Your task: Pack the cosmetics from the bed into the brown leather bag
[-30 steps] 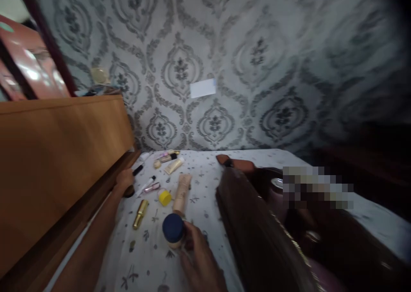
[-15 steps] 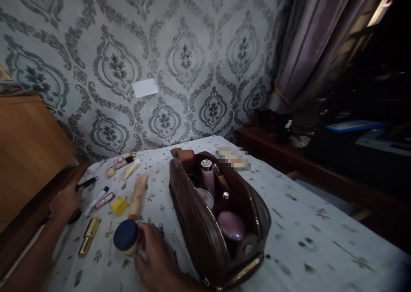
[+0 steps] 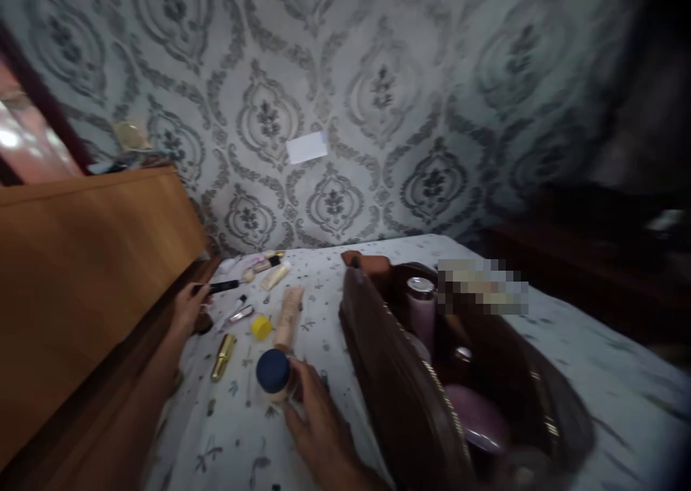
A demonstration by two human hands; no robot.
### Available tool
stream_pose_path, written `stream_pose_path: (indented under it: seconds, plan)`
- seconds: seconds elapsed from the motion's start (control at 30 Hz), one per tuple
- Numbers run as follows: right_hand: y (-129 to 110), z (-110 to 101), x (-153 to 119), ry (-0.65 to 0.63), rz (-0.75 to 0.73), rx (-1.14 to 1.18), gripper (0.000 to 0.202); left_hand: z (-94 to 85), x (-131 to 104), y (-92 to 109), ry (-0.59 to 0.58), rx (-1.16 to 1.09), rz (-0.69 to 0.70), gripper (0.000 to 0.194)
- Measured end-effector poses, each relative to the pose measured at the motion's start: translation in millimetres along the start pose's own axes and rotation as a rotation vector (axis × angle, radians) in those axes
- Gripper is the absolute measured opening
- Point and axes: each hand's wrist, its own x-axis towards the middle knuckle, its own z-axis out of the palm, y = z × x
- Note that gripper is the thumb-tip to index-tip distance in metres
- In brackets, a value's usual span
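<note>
Blue-lidded jar (image 3: 273, 373) is sitting in right hand's (image 3: 318, 422) grasp beside bare cloth (image 3: 242, 444), left hand (image 3: 187, 309) clutching black tube (image 3: 222, 286) near wooden edge (image 3: 122, 374).

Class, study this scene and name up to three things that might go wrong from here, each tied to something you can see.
1. The right hand grips the blue-lidded jar from one side, near the beige tube; a slip might knock that tube.
2. The left hand holds the black stick near the edge of the patterned cloth; if dropped, it could perhaps roll off.
3. The brown bag stands open, so the pink bottle inside might spill out if tipped.
</note>
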Motion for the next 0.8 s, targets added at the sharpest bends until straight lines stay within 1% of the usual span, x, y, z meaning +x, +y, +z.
stream_pose_path:
  seconds: [0.1, 0.17, 0.27, 0.37, 0.43, 0.5, 0.6, 0.7, 0.8]
  plan:
    - [4.6, 0.1, 2.1, -0.008, -0.002, 0.009, 0.042, 0.5, -15.3, 2.8, -0.117, -0.169, -0.045, 0.058]
    - [4.2, 0.3, 2.9, -0.018, 0.04, 0.025, 0.038, 1.9, -30.1, 6.7, -0.19, -0.269, -0.059, 0.062]
    - [1.4, 1.2, 3.4, 0.004, 0.151, 0.061, 0.041, 4.0, -55.9, 16.2, -0.298, -0.395, -0.067, 0.06]
    - [-0.5, 1.4, 5.6, 0.101, 0.265, 0.11, 0.05, 5.2, -79.2, 28.4, -0.389, -0.484, -0.069, 0.053]
    - [-2.8, -0.1, 8.0, 0.157, 0.306, 0.158, 0.054, 6.0, -92.0, 36.8, -0.451, -0.539, -0.07, 0.05]
    - [-7.7, -2.9, 10.3, 0.186, 0.313, 0.215, 0.055, 7.2, -103.6, 44.2, -0.513, -0.586, -0.069, 0.048]
    - [-19.9, -8.0, 13.0, 0.187, 0.279, 0.287, 0.05, 9.8, -119.1, 51.5, -0.596, -0.613, -0.055, 0.044]
    - [-31.4, -11.3, 14.5, 0.171, 0.241, 0.356, 0.042, 12.4, -130.2, 53.1, -0.656, -0.624, -0.031, 0.04]
    - [-35.3, -11.9, 15.6, 0.194, 0.244, 0.439, 0.039, 13.1, -135.0, 50.0, -0.687, -0.613, -0.006, 0.037]
